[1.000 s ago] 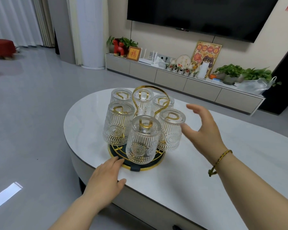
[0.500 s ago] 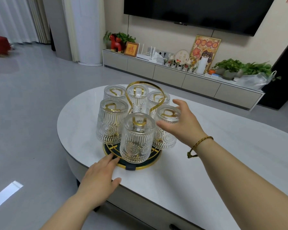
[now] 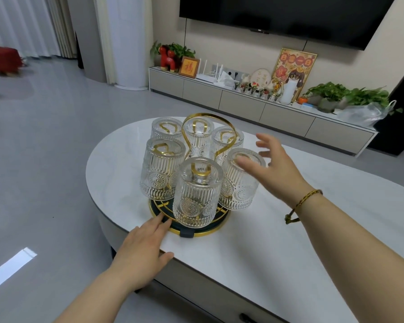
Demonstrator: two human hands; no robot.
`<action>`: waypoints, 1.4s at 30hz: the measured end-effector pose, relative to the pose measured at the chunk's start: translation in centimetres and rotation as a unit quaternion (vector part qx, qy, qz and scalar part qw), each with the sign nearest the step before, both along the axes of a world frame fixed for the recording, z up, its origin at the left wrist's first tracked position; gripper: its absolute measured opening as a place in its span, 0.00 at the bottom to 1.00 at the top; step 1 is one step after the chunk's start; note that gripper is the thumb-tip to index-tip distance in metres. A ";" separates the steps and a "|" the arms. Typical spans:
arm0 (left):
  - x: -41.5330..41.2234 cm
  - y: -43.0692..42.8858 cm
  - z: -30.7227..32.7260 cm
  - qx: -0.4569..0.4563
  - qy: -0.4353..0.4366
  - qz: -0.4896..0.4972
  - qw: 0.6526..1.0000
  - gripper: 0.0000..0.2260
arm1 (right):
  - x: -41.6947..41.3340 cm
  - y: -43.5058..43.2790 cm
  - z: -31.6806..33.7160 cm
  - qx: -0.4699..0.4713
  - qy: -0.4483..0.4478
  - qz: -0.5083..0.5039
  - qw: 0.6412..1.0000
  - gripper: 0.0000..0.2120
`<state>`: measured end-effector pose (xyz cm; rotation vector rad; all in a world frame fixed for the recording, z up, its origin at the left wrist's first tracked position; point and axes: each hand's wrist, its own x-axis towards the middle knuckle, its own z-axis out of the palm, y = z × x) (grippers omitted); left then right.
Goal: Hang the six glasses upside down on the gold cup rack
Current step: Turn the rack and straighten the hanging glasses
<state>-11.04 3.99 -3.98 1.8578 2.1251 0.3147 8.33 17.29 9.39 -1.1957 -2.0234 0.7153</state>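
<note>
1. Glasses, six of them, hang upside down on the gold cup rack (image 3: pixel 197 134), which stands near the left end of the white table (image 3: pixel 278 241).
2. Nearest the camera is the front glass (image 3: pixel 197 192); the front-left glass (image 3: pixel 162 170) and front-right glass (image 3: pixel 241 180) flank it.
3. Behind them sit the back-left glass (image 3: pixel 168 129), the back-middle glass (image 3: pixel 197 138) inside the rack's looped handle, and the back-right glass (image 3: pixel 228 141).
4. The rack's round dark base (image 3: pixel 191 229), rimmed in gold, rests flat on the table.
5. The left hand (image 3: pixel 145 248) lies palm down on the table edge, fingers flat and holding nothing; its fingertips (image 3: pixel 160 221) touch the base's rim.
6. The right hand (image 3: pixel 275 169) is spread wide with nothing in it, blurred, just beside the front-right glass; contact with that glass cannot be told.
7. A braided bracelet (image 3: pixel 303 203) circles the right wrist.
</note>
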 end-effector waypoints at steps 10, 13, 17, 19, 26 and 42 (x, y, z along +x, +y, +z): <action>0.1 0.2 0.4 -0.031 0.012 -0.010 0.999 0.32 | -0.2 5.7 3.4 -0.020 -0.116 -0.003 0.993 0.24; 0.1 0.4 0.5 -0.034 0.015 -0.006 0.999 0.31 | -1.2 7.0 3.6 -0.036 -0.167 0.044 0.984 0.28; 0.0 0.7 0.9 -0.036 0.015 -0.012 0.999 0.30 | -2.7 8.3 3.5 -0.060 -0.214 0.088 0.971 0.33; -0.1 0.8 1.0 -0.042 0.017 -0.014 0.999 0.29 | -3.2 8.7 3.3 -0.070 -0.230 0.107 0.965 0.36; -0.2 0.9 1.3 -0.078 0.032 -0.021 0.996 0.32 | -4.3 8.8 3.5 -0.040 -0.249 0.169 0.953 0.38; -0.6 0.7 1.2 -0.114 0.040 -0.025 0.992 0.34 | -3.4 9.2 3.1 -0.046 -0.227 0.135 0.963 0.33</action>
